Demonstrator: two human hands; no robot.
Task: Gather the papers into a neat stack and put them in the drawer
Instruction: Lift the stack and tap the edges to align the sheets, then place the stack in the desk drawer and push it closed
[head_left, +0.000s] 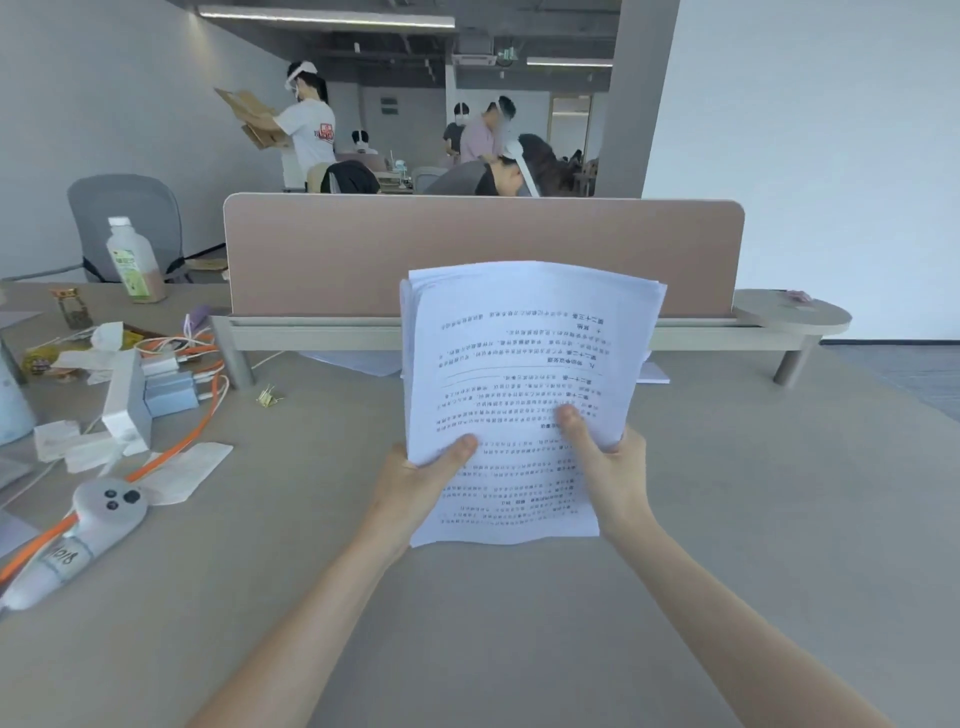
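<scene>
A stack of white printed papers (519, 364) stands upright on its lower edge on the grey desk (467, 623), text upside down toward me. My left hand (415, 478) grips the stack's lower left edge, thumb on the front sheet. My right hand (608, 457) grips the lower right side, thumb pressed on the front page. The sheets' top edges are slightly uneven. More white sheets (358, 361) lie flat on the desk behind the stack, under the raised shelf. No drawer is in view.
A pink divider panel (467, 249) with a raised shelf (789, 317) closes the desk's far side. At the left lie a white controller (98, 514), orange cables (171, 457), small boxes (166, 384), tissues and a bottle (136, 260). A binder clip (268, 397) sits nearby. People work beyond the divider.
</scene>
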